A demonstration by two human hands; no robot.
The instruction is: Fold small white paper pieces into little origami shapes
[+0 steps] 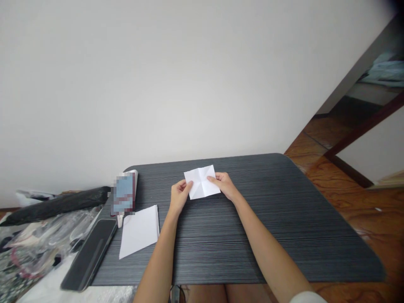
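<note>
A small white sheet of paper (202,183) with crossing fold creases is held up over the dark table. Its left edge is pinched by my left hand (180,192), thumb on the front and fingers behind. On the right side my right hand (224,184) grips the paper the same way, its thumb lying on the near face. The fingers behind the sheet are partly hidden. To the left of my left forearm lies a stack of white paper (140,230), apart from both hands.
The dark wood-grain table (268,219) stands against a pale wall. On its left lie a black phone-like slab (90,254) and a blurred-out box or book (124,193). Plastic bags and a long black bundle (63,205) crowd the area left of the table.
</note>
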